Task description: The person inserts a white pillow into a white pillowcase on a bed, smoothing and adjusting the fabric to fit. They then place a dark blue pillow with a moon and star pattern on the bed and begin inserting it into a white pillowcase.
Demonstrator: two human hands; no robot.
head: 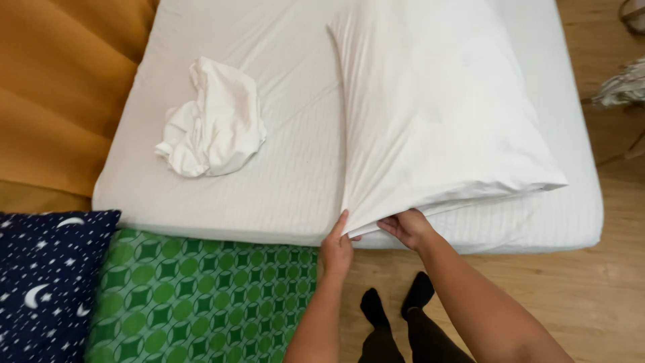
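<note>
My left hand (336, 247) sits at the near edge of the mattress (295, 181), fingers pressed together and stretched up flat against the corner of the white pillow (437, 107). I cannot tell whether the thumb pinches the fabric there or only rests on it. My right hand (407, 227) is just beside it, fingers curled and pinching the same open end of the pillowcase, tucked under the fold where the cloth bunches into a point. The two hands are close but not touching, with the pillow corner between them.

From that corner the pillow runs away from me and to the right, lying flat on the mattress and covering most of its right half. Creases fan out from the spot I grip. To the left, well apart from the pillow, I see a crumpled white cloth (211, 121) on the sheet.

Below my arms, my feet in black socks (396, 306) stand on the wooden floor (578, 289). On the left lies a green patterned mat (201, 296), with a dark blue cushion with moons and stars (47, 275) touching it. An orange curtain (60, 87) hangs beyond the mattress's left side.
</note>
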